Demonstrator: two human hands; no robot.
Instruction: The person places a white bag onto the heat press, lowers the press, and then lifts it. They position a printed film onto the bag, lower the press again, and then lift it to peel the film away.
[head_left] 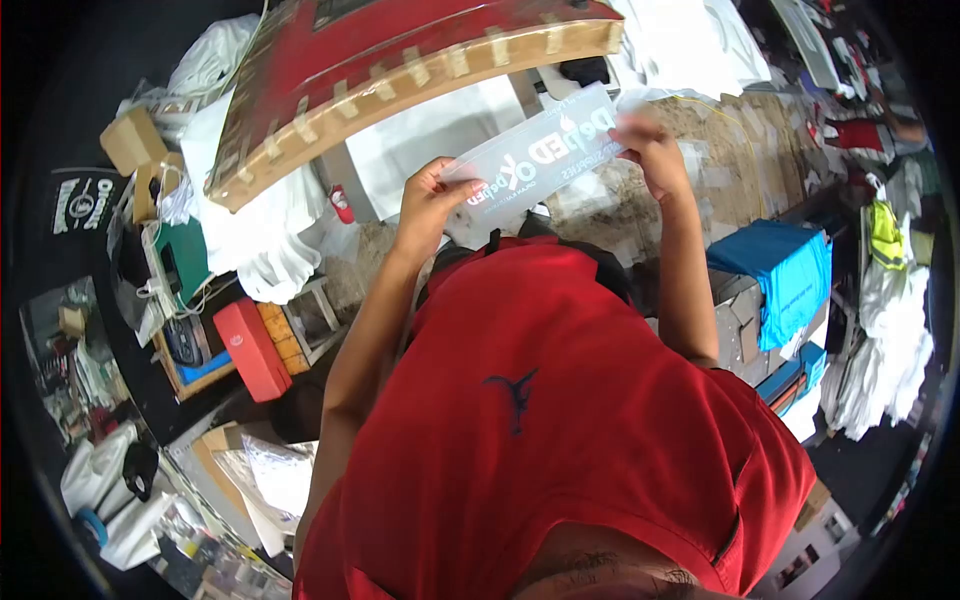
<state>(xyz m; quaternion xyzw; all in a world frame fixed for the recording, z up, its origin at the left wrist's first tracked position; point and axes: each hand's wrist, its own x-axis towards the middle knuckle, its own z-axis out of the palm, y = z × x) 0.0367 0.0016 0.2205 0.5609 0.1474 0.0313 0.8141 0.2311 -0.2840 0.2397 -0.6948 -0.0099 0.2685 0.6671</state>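
A clear film strip with white printed lettering (545,170) is stretched at a slant in front of my body. My left hand (432,200) pinches its lower left end between thumb and fingers. At the upper right end, my right hand (655,150) is closed on the film's edge, its fingertips smeared by motion. The lettering appears in two similar blocks along the strip. Just beyond the film is a red-topped frame (420,65) with a brown edge crossed by pieces of tape.
White cloth (690,45) lies beyond the right hand, and more white cloth (275,240) hangs at left. A red box (252,350) stands lower left. Blue cloth (775,270) covers boxes at right. At far right, another person's red clothing (857,138) shows.
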